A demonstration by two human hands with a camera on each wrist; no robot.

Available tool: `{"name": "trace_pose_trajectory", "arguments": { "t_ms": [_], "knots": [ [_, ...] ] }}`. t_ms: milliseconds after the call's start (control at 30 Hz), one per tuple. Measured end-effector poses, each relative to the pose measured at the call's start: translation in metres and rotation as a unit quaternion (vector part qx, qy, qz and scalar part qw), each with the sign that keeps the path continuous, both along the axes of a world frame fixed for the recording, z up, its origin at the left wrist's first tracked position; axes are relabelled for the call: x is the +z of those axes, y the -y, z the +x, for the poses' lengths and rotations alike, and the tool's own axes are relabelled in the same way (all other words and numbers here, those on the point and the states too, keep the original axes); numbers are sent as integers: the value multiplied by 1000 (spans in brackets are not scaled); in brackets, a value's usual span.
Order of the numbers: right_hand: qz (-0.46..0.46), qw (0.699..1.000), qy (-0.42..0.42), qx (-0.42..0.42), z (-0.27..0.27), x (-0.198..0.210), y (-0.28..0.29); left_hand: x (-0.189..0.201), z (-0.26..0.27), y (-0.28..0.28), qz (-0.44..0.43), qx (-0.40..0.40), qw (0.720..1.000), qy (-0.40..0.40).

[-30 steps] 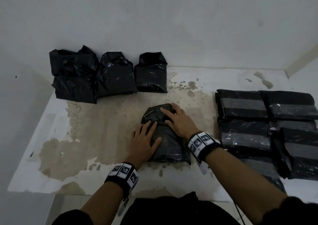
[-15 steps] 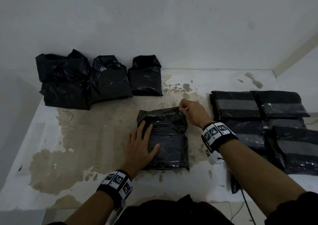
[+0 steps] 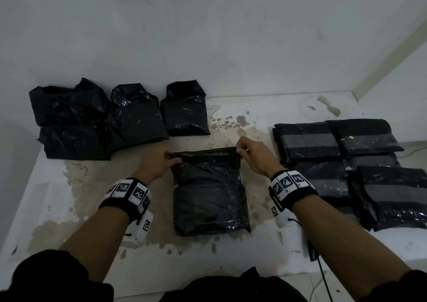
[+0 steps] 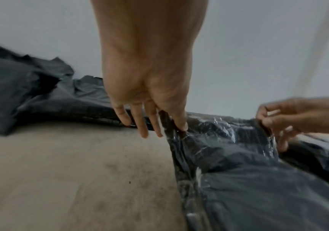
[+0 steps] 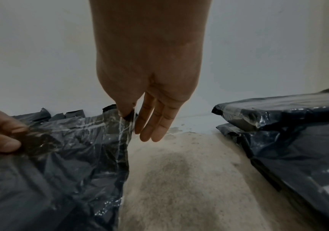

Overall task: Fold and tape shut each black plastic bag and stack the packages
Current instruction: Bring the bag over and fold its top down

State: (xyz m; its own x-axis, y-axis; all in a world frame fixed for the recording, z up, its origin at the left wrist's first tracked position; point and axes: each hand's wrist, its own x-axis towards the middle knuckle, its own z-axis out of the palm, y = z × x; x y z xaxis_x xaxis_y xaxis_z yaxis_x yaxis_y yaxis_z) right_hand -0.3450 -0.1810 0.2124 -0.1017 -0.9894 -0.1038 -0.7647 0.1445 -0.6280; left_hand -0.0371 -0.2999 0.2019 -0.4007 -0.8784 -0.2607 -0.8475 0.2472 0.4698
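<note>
Head view: both hands hold the far edge of a crinkled black plastic bag (image 3: 211, 193) that lies flat in the middle of the stained white bench (image 3: 76, 186). The left hand (image 3: 155, 164) pinches the bag's far left corner, thumb against the plastic on the near side. In the left wrist view the thumb presses into the glossy film while the other fingers (image 4: 140, 118) hang nearly straight, pointing down at the bench beside the bag's edge. The right hand (image 3: 254, 156) pinches the far right corner; in the right wrist view the thumb and forefinger close on the top edge of the film and the remaining fingers (image 5: 155, 123) hang loose and extended, clear of the bench. Both wrists are raised above the bench, the forearms reaching forward from either side of the bag and angling slightly inward, and the pinched edge is drawn taut between the two hands.

Against the wall on the far left sit three loose, unsealed black plastic bags (image 3: 129, 116), touching one another. On the right side of the bench lie several flat black packages with grey tape bands (image 3: 323, 140), laid overlapping and partly on top of each other.
</note>
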Motion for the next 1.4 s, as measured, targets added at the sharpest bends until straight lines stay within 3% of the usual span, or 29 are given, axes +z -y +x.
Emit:
{"name": "trace_pose_trajectory", "arguments": {
  "t_ms": [67, 167, 200, 300, 400, 533, 667, 833, 967, 1133, 1300, 1400],
  "knots": [
    [8, 1000, 12, -11, 0, -2, 1, -4, 0, -8, 72, 79, 982, -157],
    [1, 997, 67, -41, 6, 0, 4, -19, -2, -23, 203, 204, 905, -315],
    [-3, 994, 95, -54, 8, 1, 5, -26, -1, -27, 233, 214, 894, -317],
    [-12, 975, 191, -112, 17, 1, 1, -35, -2, -43, 285, 159, 902, -283],
    [68, 938, 276, -200, 33, -9, -12, -35, -9, -58, 300, 186, 887, -299],
    [184, 940, 216, -188, 56, -36, -30, -41, -9, -68, 266, 201, 881, -335],
    [112, 945, 198, -234, 55, -56, -37, -53, 7, -67, 197, 192, 926, -260],
    [23, 951, 202, -233, 55, -56, -52, -60, 9, -71, 150, 214, 937, -232],
    [42, 936, 274, -218, 52, -60, -59, -56, 1, -73, 193, 219, 917, -271],
    [15, 917, 343, -204, 43, -48, -52, -37, -10, -71, 175, 256, 886, -344],
    [14, 908, 352, -228, 35, -34, -41, -29, -10, -69, 197, 271, 856, -393],
    [28, 916, 345, -204, 33, -31, -31, -26, -7, -66, 213, 257, 860, -385]
  ]
}}
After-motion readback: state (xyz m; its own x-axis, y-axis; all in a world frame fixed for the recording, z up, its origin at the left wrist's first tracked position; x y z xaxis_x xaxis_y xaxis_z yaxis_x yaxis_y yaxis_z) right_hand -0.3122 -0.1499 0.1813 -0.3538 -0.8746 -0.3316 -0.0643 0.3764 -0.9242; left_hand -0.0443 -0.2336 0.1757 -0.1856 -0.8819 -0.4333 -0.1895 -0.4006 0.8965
